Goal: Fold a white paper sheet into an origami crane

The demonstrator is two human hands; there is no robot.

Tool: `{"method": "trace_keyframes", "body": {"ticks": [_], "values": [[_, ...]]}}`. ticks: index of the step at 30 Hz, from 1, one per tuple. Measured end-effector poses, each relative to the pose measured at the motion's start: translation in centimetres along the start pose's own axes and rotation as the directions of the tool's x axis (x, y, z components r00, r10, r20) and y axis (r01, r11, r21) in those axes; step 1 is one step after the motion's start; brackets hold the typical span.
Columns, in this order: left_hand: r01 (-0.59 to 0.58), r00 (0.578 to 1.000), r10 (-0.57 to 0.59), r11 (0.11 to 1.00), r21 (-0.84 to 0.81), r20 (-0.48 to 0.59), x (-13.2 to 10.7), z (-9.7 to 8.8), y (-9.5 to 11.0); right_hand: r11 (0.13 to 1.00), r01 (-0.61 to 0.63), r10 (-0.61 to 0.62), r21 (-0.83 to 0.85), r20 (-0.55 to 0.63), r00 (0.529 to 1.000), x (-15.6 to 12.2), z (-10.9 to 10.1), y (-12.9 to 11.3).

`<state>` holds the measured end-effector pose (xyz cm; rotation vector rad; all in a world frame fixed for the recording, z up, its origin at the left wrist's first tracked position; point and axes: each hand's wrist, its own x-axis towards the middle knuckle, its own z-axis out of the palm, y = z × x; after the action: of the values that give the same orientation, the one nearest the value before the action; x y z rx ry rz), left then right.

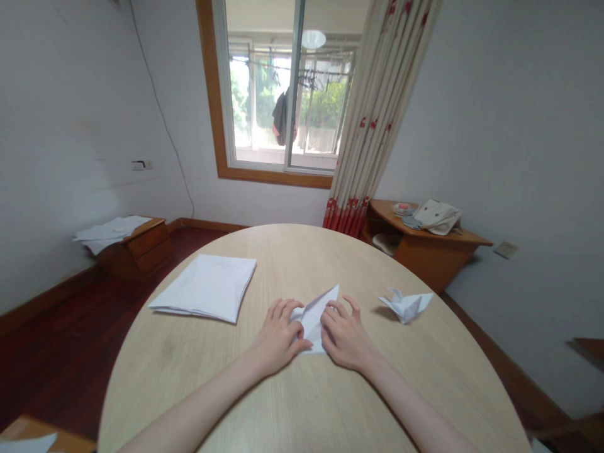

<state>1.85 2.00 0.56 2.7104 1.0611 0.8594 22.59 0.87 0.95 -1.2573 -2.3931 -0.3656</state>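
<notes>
A partly folded white sheet of paper (317,311) lies on the round wooden table (302,390), its pointed tip aimed away from me. My left hand (277,335) presses on its left side, fingers curled and thumb on the paper. My right hand (345,334) holds down its right side with bent fingers. A finished folded paper crane (406,305) rests on the table to the right of my right hand, untouched.
A stack of white paper sheets (207,287) lies on the table's left part. A low wooden cabinet (136,242) with papers stands at the left wall. Right of the curtain (377,113), a corner shelf (425,239) holds a bag.
</notes>
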Motion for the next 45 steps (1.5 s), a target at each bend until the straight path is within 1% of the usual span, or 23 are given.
{"method": "trace_keyframes", "body": {"ticks": [4,11,14,17,24,29,33,36,39,45], "values": [[0.0,1.0,0.001,0.999,0.036,-0.025,-0.1,0.3,0.1,1.0,0.004,-0.003,0.012,-0.007,1.0,0.1,0.2,0.0],[0.007,1.0,-0.007,0.998,0.063,-0.003,0.0,0.4,0.0,0.996,0.005,-0.003,0.094,-0.016,1.0,0.0,0.2,-0.3],[0.008,1.0,-0.008,0.998,0.057,0.002,0.1,0.3,0.1,0.994,0.013,-0.008,0.111,-0.049,0.999,0.1,0.2,-0.4],[0.002,1.0,-0.002,0.999,0.043,0.003,0.1,0.3,0.1,0.996,0.015,-0.006,0.087,-0.094,0.996,0.1,0.3,-0.5],[-0.013,1.0,0.013,1.0,0.011,0.012,0.0,0.4,0.0,0.998,-0.037,0.046,0.047,-0.201,0.978,0.0,1.1,0.2],[0.02,0.998,-0.021,1.0,0.007,0.064,0.0,0.5,-0.3,0.996,-0.075,0.084,0.049,-0.219,0.972,-0.1,1.8,0.6],[0.032,0.994,-0.036,0.999,0.038,0.099,0.1,0.5,-0.3,0.987,-0.154,0.161,0.046,-0.248,0.955,-0.1,2.4,0.8],[0.027,0.993,-0.032,0.999,0.045,0.111,0.2,0.5,-0.3,0.982,-0.186,0.191,0.041,-0.251,0.949,-0.1,2.7,0.8],[0.02,0.995,-0.024,0.999,0.046,0.1,0.1,0.5,-0.2,0.98,-0.198,0.2,0.031,-0.238,0.951,-0.1,2.8,0.8],[0.014,0.997,-0.019,0.998,0.064,0.08,0.0,0.6,-0.3,0.982,-0.187,0.184,0.01,-0.224,0.957,-0.1,2.7,0.8]]}}
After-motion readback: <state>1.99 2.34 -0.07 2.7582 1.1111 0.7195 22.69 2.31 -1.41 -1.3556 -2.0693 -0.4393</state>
